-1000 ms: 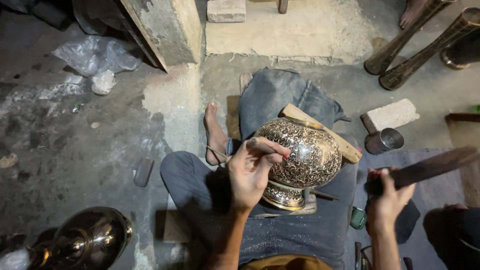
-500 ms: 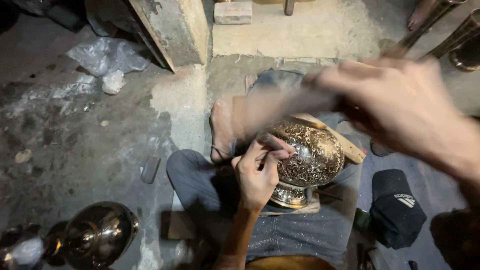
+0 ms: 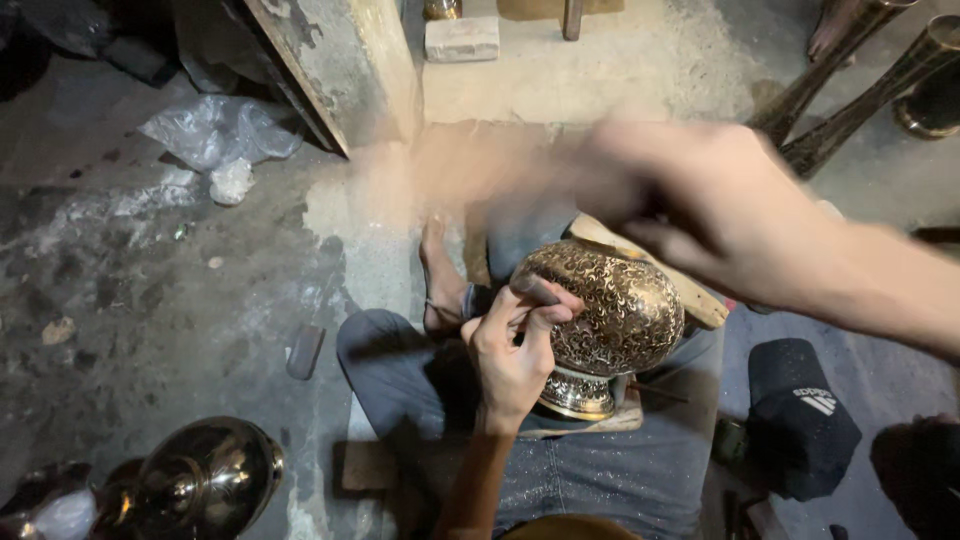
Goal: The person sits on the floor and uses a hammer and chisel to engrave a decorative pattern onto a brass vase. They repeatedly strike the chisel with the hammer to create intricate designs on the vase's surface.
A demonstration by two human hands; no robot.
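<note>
A round brass vase (image 3: pixel 625 315) covered in fine engraved scrollwork rests on its side across my lap, propped on a wooden block (image 3: pixel 695 300). My left hand (image 3: pixel 510 355) pinches a small dark chisel (image 3: pixel 537 289) with its tip against the vase's left shoulder. My right hand (image 3: pixel 730 215) sweeps through the air above the vase, close to the camera and heavily blurred. Its fingers are curled shut around something dark, which the blur hides. My bare foot (image 3: pixel 440 285) lies just left of the vase.
A black cap (image 3: pixel 800 420) lies on the floor at my right. A polished brass vessel (image 3: pixel 210 480) stands at lower left. Tall brass pieces (image 3: pixel 860 90) lean at upper right. A wooden post (image 3: pixel 340 70), a brick (image 3: pixel 462 38) and a crumpled plastic bag (image 3: pixel 215 130) lie beyond.
My right hand, which held a dark bar low at the right a second ago, has swung up and across above the vase. The left hand and chisel have stayed on the vase.
</note>
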